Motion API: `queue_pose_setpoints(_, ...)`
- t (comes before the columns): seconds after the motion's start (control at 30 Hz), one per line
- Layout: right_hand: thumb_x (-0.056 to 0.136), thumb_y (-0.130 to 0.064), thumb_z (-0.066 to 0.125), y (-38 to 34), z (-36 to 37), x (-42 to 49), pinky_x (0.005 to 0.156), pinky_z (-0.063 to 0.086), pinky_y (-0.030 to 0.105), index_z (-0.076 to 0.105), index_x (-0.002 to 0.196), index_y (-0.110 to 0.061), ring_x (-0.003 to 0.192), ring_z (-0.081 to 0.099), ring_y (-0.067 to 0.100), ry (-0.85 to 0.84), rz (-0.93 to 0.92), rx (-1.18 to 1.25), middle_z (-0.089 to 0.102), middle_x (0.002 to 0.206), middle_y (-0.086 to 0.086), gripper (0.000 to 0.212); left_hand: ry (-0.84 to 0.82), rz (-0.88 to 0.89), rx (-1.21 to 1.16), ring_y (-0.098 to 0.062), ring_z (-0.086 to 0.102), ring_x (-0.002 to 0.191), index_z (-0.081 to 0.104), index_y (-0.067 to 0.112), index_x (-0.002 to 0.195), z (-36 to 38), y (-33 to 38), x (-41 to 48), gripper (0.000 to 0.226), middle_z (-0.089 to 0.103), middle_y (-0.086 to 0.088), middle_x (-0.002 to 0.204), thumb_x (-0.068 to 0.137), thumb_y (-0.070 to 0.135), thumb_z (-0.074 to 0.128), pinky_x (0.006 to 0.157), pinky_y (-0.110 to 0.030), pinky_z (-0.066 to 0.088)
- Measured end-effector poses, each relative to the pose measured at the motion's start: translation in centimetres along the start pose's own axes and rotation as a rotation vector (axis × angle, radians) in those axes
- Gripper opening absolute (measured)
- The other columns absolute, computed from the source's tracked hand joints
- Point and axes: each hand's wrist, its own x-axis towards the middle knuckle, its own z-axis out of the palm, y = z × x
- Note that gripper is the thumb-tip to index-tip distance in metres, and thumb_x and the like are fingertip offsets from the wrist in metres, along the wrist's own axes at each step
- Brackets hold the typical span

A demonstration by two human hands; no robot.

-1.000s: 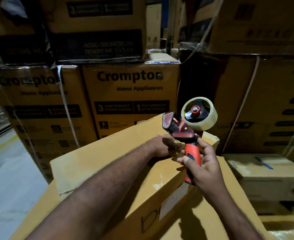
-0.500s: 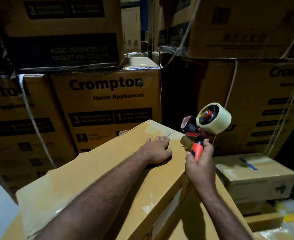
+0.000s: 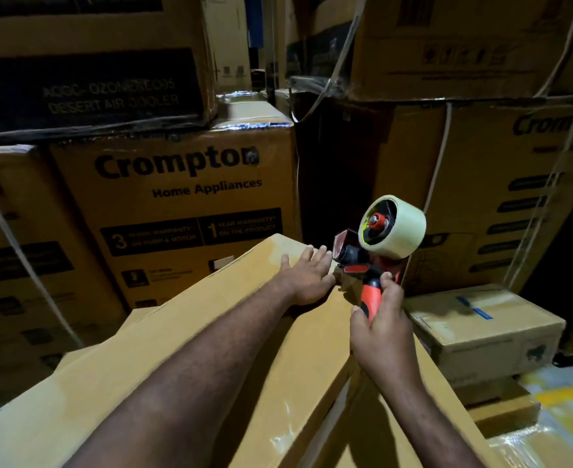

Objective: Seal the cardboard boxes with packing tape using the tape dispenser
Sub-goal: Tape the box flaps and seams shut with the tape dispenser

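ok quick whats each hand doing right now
Left hand: open, fingers flat on the cardboard box.
Right hand: grips the tape dispenser by its handle.

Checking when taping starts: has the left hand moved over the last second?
Yes. The left hand, curled beside the tape dispenser before, has slid forward to the far edge of the cardboard box and lies flat on it.
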Motion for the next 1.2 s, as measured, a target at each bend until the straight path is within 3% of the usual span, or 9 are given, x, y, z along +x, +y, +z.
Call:
queue_pose_setpoints(0.37,0.099,-0.017,0.055,-0.6,-0.1,-0.1,0.071,0.046,0.034,0.019,0.153,-0.018,0.111,0.058,0.038,-0.039,-0.021,-0.056,0.041,0.144,0.021,0.065,-0.15,0.01,0.056,-0.005,-0.034,0.147,-0.014,0.028,0.161,0.2,-4.3,-21.6,0.085,-0.024,0.014,0.164,0.092,0.076,0.001,0.119,-0.051,-0.025)
queue_pose_setpoints(0.53,0.099,-0.016,0.055,-1.0,-0.5,-0.3,0.071,0.048,0.036,0.018,0.153,-0.019,0.108,0.058,0.04,-0.06,-0.007,-0.073,0.043,0.142,0.025,0.065,-0.228,-0.073,-0.011,0.009,-0.039,0.139,-0.017,0.04,0.158,-0.5,-4.9,-30.8,0.076,-0.024,0.023,0.163,0.092,0.073,0.002,0.115,-0.044,-0.032)
queue_pose_setpoints(0.6,0.098,-0.016,0.055,-1.2,-0.6,-0.5,0.073,0.054,0.041,0.018,0.152,-0.019,0.104,0.059,0.039,-0.057,-0.014,-0.08,0.044,0.14,0.026,0.066,-0.25,-0.097,-0.011,0.024,-0.043,0.124,-0.016,0.043,0.156,-1.3,-4.5,-33.8,0.073,-0.024,0.026,0.16,0.092,0.071,0.004,0.105,-0.029,-0.04)
queue_pose_setpoints(0.7,0.098,-0.015,0.054,-1.5,-0.8,-0.8,0.078,0.057,0.049,0.019,0.151,-0.022,0.104,0.06,0.04,-0.058,-0.016,-0.075,0.046,0.137,0.027,0.065,-0.265,-0.179,-0.056,0.036,-0.049,0.085,-0.012,0.047,0.151,-2.6,-4.0,-37.8,0.068,-0.02,0.034,0.144,0.088,0.067,0.004,0.074,-0.006,-0.043)
queue_pose_setpoints(0.77,0.097,-0.014,0.054,-1.8,-0.9,-1.1,0.081,0.057,0.054,0.019,0.151,-0.025,0.105,0.06,0.041,-0.068,-0.009,-0.065,0.047,0.136,0.028,0.065,-0.21,-0.219,-0.07,0.033,-0.049,0.095,-0.005,0.054,0.15,-2.5,-5.0,-40.2,0.077,-0.013,0.032,0.149,0.079,0.081,-0.006,0.077,-0.007,-0.044)
queue_pose_setpoints(0.83,0.097,-0.013,0.056,-2.3,-0.9,-1.2,0.082,0.057,0.054,0.02,0.152,-0.024,0.105,0.06,0.041,-0.069,-0.002,-0.065,0.048,0.135,0.027,0.066,-0.137,-0.242,-0.103,0.024,-0.035,0.129,0.001,0.06,0.151,-1.0,-6.6,-41.8,0.087,0.0,0.03,0.16,0.072,0.091,-0.017,0.098,-0.02,-0.043)
queue_pose_setpoints(0.9,0.097,-0.012,0.057,-3.1,-0.9,-1.5,0.079,0.057,0.049,0.021,0.153,-0.021,0.104,0.06,0.039,-0.069,0.002,-0.072,0.049,0.134,0.026,0.068,-0.098,-0.233,-0.104,0.017,-0.013,0.145,0.007,0.058,0.153,0.5,-8.0,-42.6,0.088,0.011,0.026,0.164,0.076,0.092,-0.015,0.114,-0.036,-0.034)
queue_pose_setpoints(1.07,0.096,-0.015,0.062,-6.8,-0.2,-4.7,0.08,0.058,0.049,0.025,0.152,-0.028,0.103,0.061,0.03,-0.131,0.02,0.089,0.049,0.135,0.014,0.068,0.131,-0.168,-0.08,0.014,0.01,0.148,0.03,0.045,0.156,2.4,-8.5,-42.4,0.093,0.029,0.024,0.159,0.084,0.086,-0.011,0.123,-0.045,-0.017)
queue_pose_setpoints(1.2,0.099,-0.015,0.06,-10.6,0.6,-10.7,0.073,0.06,0.045,0.028,0.15,-0.037,0.088,0.063,0.017,-0.371,-0.038,0.376,0.049,0.116,-0.008,0.064,0.376,-0.177,-0.241,0.005,0.043,0.138,0.064,0.035,0.135,4.2,-7.6,-42.0,0.089,0.06,0.018,0.14,0.088,0.086,0.008,0.125,-0.044,0.015)
